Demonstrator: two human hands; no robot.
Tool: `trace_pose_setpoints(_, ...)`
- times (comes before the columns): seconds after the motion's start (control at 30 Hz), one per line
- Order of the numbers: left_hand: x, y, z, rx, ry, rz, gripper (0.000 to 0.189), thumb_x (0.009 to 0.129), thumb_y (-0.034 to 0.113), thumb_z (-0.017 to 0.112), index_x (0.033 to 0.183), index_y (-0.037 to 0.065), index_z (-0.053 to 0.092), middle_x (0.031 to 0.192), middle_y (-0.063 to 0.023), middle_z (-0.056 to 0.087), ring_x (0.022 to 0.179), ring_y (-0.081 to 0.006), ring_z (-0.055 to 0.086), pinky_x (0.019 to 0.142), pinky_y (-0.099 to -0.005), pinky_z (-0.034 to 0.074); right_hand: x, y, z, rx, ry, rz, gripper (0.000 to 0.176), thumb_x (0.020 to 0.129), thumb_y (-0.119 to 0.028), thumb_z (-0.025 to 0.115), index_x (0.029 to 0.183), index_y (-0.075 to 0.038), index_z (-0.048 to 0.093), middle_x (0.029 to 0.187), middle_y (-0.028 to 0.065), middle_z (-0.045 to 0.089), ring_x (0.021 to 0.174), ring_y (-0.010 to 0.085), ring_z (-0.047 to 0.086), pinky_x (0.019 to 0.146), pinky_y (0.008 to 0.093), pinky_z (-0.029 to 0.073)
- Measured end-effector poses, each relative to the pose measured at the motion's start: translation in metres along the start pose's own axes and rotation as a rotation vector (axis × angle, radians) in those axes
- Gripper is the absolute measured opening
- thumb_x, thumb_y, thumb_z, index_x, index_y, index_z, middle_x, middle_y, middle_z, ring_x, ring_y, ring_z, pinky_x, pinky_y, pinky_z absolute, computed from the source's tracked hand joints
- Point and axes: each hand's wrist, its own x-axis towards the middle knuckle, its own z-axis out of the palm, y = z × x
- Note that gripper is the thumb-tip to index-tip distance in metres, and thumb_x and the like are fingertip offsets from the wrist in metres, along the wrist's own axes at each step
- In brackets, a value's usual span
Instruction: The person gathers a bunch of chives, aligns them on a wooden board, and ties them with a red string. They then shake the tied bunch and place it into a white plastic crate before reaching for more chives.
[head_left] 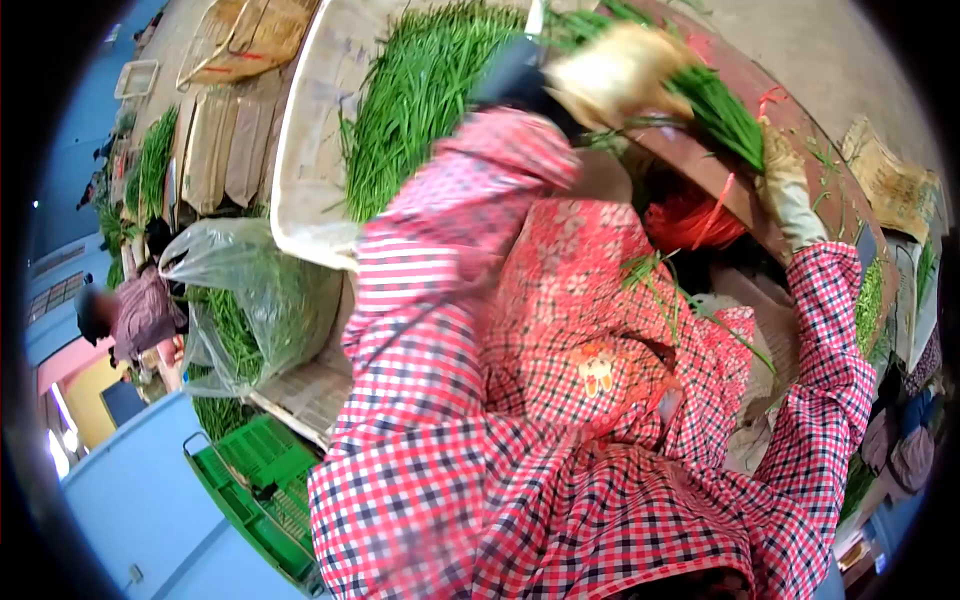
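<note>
A bunch of long green chive-like stalks (722, 112) lies on the reddish-brown tabletop between my gloved hands. My right hand (784, 178), in a dirty pale glove, is closed around the end of the bunch near a thin red tie (770, 100). Over the bunch's other end, my left hand (620, 75) is smeared by motion, so its fingers cannot be made out. Beside my left arm stands a white plastic crate (290, 205) holding a thick pile of the same stalks (425, 95). Loose stalks (660, 290) hang on my red apron.
A red plastic bag (700, 225) is under the table edge. To the left are a clear bag of greens (225, 310) and a green crate (260, 480). Another person (145, 310) is at the far left. Sacking (890, 180) lies at right.
</note>
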Motion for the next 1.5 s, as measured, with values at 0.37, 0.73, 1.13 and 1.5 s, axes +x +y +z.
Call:
trace_pose_setpoints(0.37, -0.324, -0.112, -0.011, 0.215, -0.965, -1.083, 0.057, 0.094, 0.032, 0.058, 0.144, 0.013, 0.038, 0.132, -0.0118, 0.058, 0.111, -0.0222, 0.063, 0.096, -0.0330, 0.051, -0.017, 0.021, -0.010, 0.140, 0.097, -0.085, 0.077, 0.087, -0.021, 0.067, 0.150, -0.008, 0.026, 0.144, 0.0204, 0.043, 0.130, 0.0382, 0.044, 0.107, 0.0435, 0.038)
trace_pose_setpoints(0.73, -0.361, -0.174, 0.116, 0.049, -0.979, -1.316, 0.073, 0.089, 0.031, 0.067, 0.151, 0.019, 0.030, 0.142, -0.0175, 0.048, 0.123, -0.0283, 0.056, 0.105, -0.0364, 0.044, -0.030, 0.017, -0.025, 0.226, 0.137, -0.062, 0.071, 0.088, -0.015, 0.067, 0.149, -0.010, 0.031, 0.142, 0.0183, 0.047, 0.130, 0.0350, 0.046, 0.107, 0.0410, 0.038)
trace_pose_setpoints(1.13, -0.302, -0.104, 0.095, -0.748, -0.292, -1.679, 0.071, 0.090, 0.044, 0.057, 0.143, 0.001, 0.038, 0.140, -0.0248, 0.047, 0.128, -0.0332, 0.049, 0.107, -0.0356, 0.041, -0.029, 0.021, -0.049, 0.239, -0.045, -0.013, 0.082, 0.082, -0.019, 0.074, 0.149, -0.007, 0.029, 0.145, 0.0198, 0.044, 0.133, 0.0343, 0.043, 0.110, 0.0393, 0.036)
trace_pose_setpoints(1.5, -0.254, -0.086, 0.178, -0.153, -0.499, -1.718, 0.148, 0.061, 0.089, 0.057, 0.144, -0.018, -0.001, 0.142, -0.0369, 0.036, 0.127, -0.0363, 0.050, 0.110, -0.0450, 0.035, -0.026, 0.015, -0.049, 0.346, -0.061, 0.068, 0.085, 0.079, -0.016, 0.078, 0.149, -0.006, 0.031, 0.145, 0.0213, 0.044, 0.133, 0.0339, 0.043, 0.110, 0.0389, 0.036)
